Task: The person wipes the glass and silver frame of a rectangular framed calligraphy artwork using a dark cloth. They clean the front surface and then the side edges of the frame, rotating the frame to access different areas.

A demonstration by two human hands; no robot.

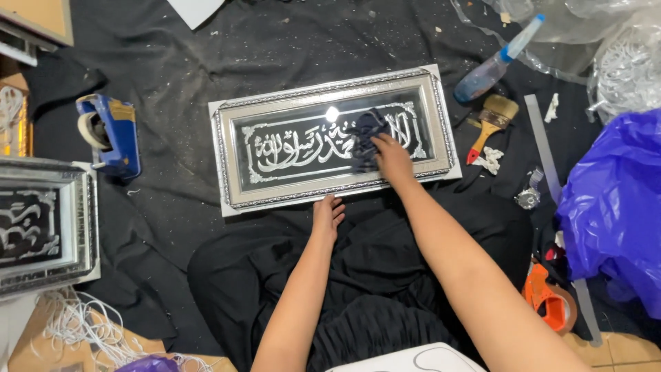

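Right hand (pixel 392 157) grip closed on dark cloth (pixel 366 132), left hand (pixel 328 215) open against frame (pixel 330 135)

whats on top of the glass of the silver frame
A dark cloth lies on the glass of the silver frame, pressed down by the right hand. Silver calligraphy shows through the glass, but the part beneath cloth and hand is covered. The left hand rests at the frame's near edge.

Silver-framed calligraphy panel (pixel 334 138) flat, dark cloth (pixel 365 134) atop.
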